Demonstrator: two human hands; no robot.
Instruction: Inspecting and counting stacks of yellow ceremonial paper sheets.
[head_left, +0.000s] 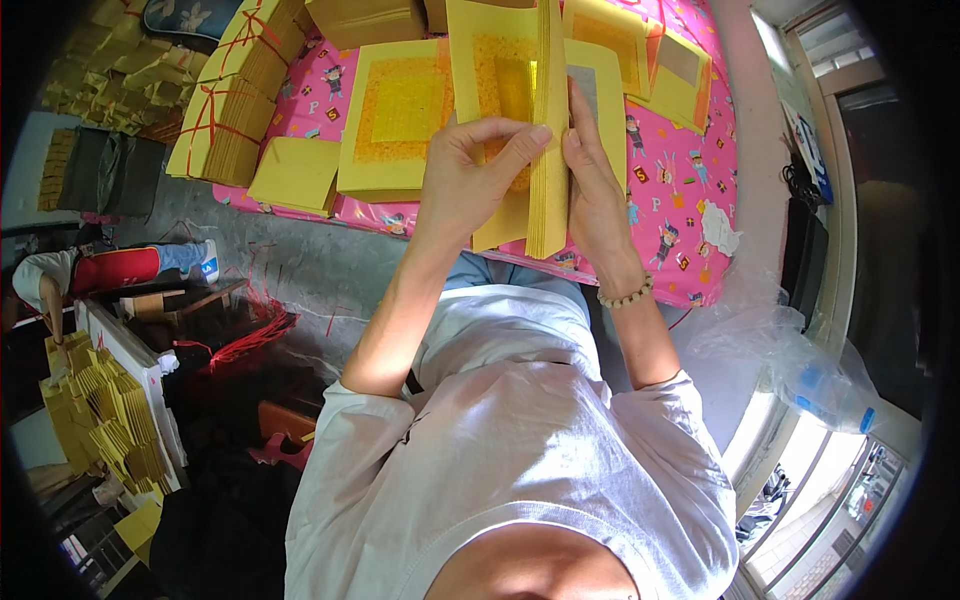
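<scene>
Upright between my two hands stands a sheaf of yellow paper [545, 190], its layered edge facing me. My left hand [475, 175] is closed on its left side, thumb and fingertips pinching the paper. Along the other side lies my right hand [597, 185], supporting the sheaf between thumb and fingers; some of those fingers are hidden behind it. Left of my hands rests a stack of yellow sheets [350, 165] with an orange print and a gold square on top. Another yellow stack [612, 65], showing a silvery patch, is partly covered by my right hand.
The pink patterned table cover [690, 215] bears bundles tied with red string [232, 110], a small yellow stack [295, 170] and crumpled white tissue [718, 228]. Clear plastic bags [800, 370] hang at the right. Another person [110, 270] bends over folded yellow papers [115, 410] at far left.
</scene>
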